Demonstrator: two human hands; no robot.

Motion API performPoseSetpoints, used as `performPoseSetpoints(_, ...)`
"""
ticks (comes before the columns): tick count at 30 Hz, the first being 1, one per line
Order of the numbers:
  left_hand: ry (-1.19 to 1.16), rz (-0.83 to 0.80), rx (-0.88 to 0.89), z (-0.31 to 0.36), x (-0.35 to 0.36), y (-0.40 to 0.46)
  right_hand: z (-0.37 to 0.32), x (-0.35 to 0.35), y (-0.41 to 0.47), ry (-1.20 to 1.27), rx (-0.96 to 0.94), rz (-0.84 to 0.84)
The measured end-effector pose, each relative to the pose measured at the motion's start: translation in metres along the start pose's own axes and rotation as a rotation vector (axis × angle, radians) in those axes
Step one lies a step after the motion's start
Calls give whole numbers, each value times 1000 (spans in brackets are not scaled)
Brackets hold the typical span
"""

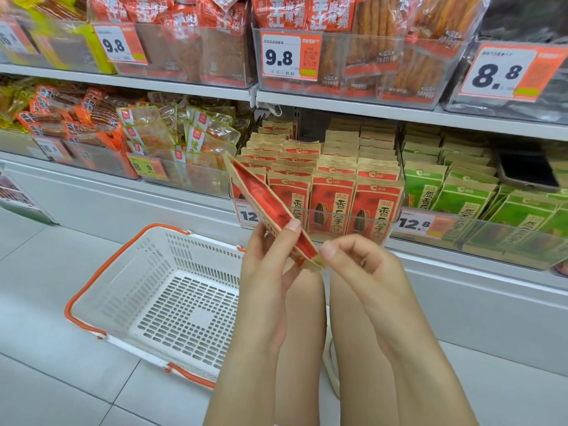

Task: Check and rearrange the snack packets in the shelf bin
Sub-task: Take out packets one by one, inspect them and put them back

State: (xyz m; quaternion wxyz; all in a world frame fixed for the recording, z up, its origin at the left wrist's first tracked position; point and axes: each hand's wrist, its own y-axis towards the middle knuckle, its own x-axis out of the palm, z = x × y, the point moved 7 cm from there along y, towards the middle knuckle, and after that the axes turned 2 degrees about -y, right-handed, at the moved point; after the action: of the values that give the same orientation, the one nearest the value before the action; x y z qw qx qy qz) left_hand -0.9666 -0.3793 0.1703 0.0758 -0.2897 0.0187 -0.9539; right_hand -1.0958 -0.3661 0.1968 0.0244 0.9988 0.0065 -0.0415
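I hold one red and tan snack packet (265, 202) edge-on in front of the shelf, tilted from upper left to lower right. My left hand (266, 259) grips its lower half with the thumb on the red face. My right hand (353, 256) pinches the packet's bottom corner. Behind it stands the clear shelf bin (350, 217) filled with several rows of the same red packets (332, 195), upright and facing out.
A white shopping basket (159, 299) with orange handles sits on the floor at lower left. Green packets (461, 192) fill the bin to the right, with a dark phone (527, 169) lying on them. Price tags hang on the bin fronts. More snack bins line the shelf above.
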Motion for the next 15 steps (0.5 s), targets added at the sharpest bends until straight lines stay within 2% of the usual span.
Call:
performPoseSetpoints(3, 19, 27, 40, 1, -2, 0, 9, 2, 0, -120, -8, -30)
performPoseSetpoints(15, -10, 8, 10, -1, 1, -5, 4, -1, -1, 43, -18, 22)
